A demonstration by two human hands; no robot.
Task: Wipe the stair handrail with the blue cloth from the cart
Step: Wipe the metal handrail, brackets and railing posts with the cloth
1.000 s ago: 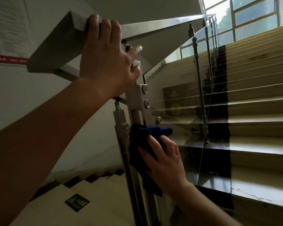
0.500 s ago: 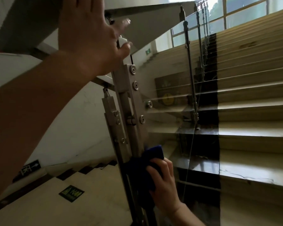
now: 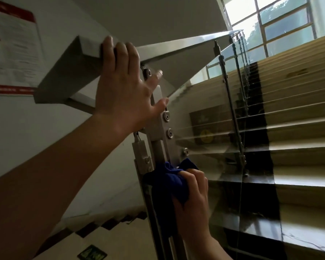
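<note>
Head view, near to far. Right hand (image 3: 192, 201), lower centre: grip closed round the bunched blue cloth (image 3: 167, 182), pressing it against the steel post (image 3: 159, 147) just under a bolted bracket, so the cloth sits on the upright and not on the rail. Left hand (image 3: 124, 91), above: grip wide, fingers laid flat on the side of the handrail (image 3: 178, 46) near its squared lower end, fingertips reaching the top edge, thumb spread toward the post. Governing relation: the handrail lies above the cloth, beyond the head of the post; its long axis climbs up and away to the right, toward the window (image 3: 281, 21). The left hand is the nearer to the rail and touches it; the cloth hand would, by judgement, have to rise past the bracket to reach it. Glass panel (image 3: 204, 117) adjoins the post, with the stairs (image 3: 298, 139) behind. Not resolved: the rail's top face, seen almost edge-on; the cloth's far side and the right fingertips, buried in folds; the post's foot, cut off below; the blurred wall notice (image 3: 11, 49). No cart in view.
</note>
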